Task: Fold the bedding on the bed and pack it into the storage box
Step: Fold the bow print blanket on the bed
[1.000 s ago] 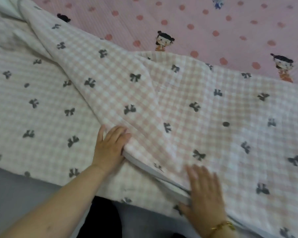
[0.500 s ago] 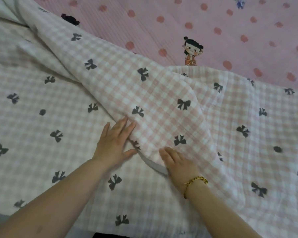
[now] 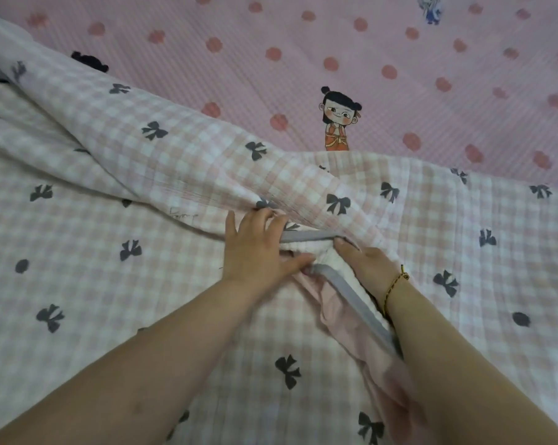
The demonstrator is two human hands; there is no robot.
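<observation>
We see the left hand (image 3: 258, 248) gripping the grey-trimmed edge (image 3: 306, 236) of the checked quilt (image 3: 110, 252). The right hand (image 3: 367, 261) is tucked under the fold, and we cannot tell its grip. The quilt is spread over the pink dotted sheet (image 3: 399, 43).

We reach both forearms forward, hands nearly meeting; our left hand (image 3: 258, 252) grips the quilt (image 3: 94, 268), while our right hand (image 3: 369, 263) has its fingers hidden.
</observation>
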